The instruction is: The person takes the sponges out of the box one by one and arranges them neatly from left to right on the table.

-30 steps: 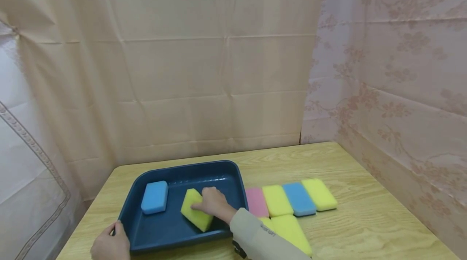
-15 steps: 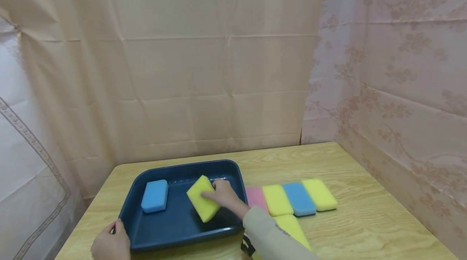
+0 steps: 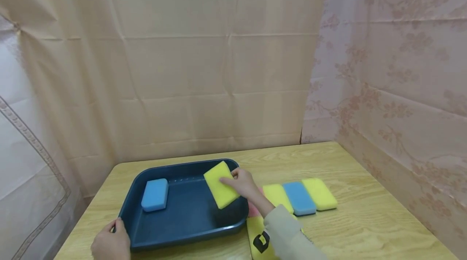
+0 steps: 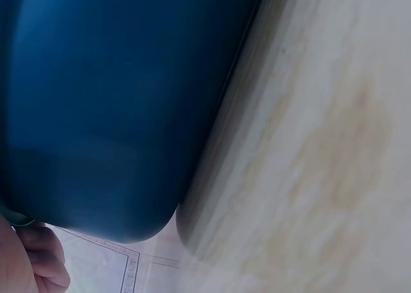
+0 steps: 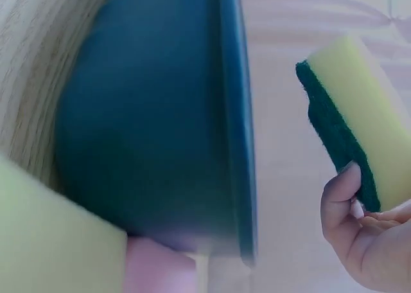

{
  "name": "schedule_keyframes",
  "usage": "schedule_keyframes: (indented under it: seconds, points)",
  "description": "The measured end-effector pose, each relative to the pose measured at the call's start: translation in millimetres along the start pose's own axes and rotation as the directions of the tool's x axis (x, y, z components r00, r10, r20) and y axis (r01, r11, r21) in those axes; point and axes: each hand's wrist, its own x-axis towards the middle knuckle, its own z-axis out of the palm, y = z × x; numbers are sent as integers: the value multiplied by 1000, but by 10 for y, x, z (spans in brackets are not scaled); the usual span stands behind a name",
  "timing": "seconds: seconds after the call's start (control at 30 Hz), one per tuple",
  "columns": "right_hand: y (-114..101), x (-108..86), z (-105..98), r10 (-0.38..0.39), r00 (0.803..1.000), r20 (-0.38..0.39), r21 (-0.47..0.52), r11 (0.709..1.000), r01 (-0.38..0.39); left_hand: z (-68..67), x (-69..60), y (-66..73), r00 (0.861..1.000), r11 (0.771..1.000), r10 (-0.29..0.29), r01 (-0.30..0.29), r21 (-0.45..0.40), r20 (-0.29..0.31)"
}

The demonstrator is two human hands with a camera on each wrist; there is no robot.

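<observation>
My right hand (image 3: 245, 184) pinches a yellow sponge (image 3: 221, 185) above the right side of a dark blue tray (image 3: 175, 227). In the right wrist view the sponge (image 5: 363, 106) shows a dark green scouring layer (image 5: 334, 132), with a finger curled against it. My left hand (image 3: 111, 240) grips the tray's near left rim, thumb on top. Only part of that hand (image 4: 40, 261) appears in the left wrist view, beside the tray wall (image 4: 115, 113). A light blue sponge (image 3: 155, 195) lies inside the tray at the left.
Right of the tray on the wooden table (image 3: 365, 219) lie a pink sponge (image 3: 252, 209), yellow sponges (image 3: 319, 194) and a blue sponge (image 3: 299, 199) side by side. Another yellow sponge (image 3: 255, 231) lies nearer, partly behind my right sleeve. Curtains hang behind and on both sides.
My right hand has lifted the yellow sponge from low in the tray, moving up and right toward the far right rim. The left hand and the light blue sponge have stayed almost still.
</observation>
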Motion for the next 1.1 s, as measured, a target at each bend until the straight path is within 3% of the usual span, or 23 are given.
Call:
schedule_keyframes:
  seconds: [0.27, 0.43, 0.6, 0.93, 1.1]
  points:
    - [-4, -139, -225, 63, 998, -17, 64, 996, -62, -11, 23, -3, 999, 1000, -3, 3, 12, 32]
    - [25, -206, -318, 85, 996, -40, 96, 992, -81, 115, 153, -109, 1000, 1000, -11, 10, 26, 25]
    - [58, -264, -378, 51, 996, -76, 70, 996, -46, 216, 259, -207, 1000, 999, -2, 2, 38, 2]
    - [218, -405, -489, 43, 992, -116, 17, 999, -41, -59, -27, -17, 999, 999, 41, -41, 3, 1]
    - [300, -465, -556, 27, 991, -128, 18, 1000, -25, -53, -20, -24, 999, 999, 38, -38, -2, 4]
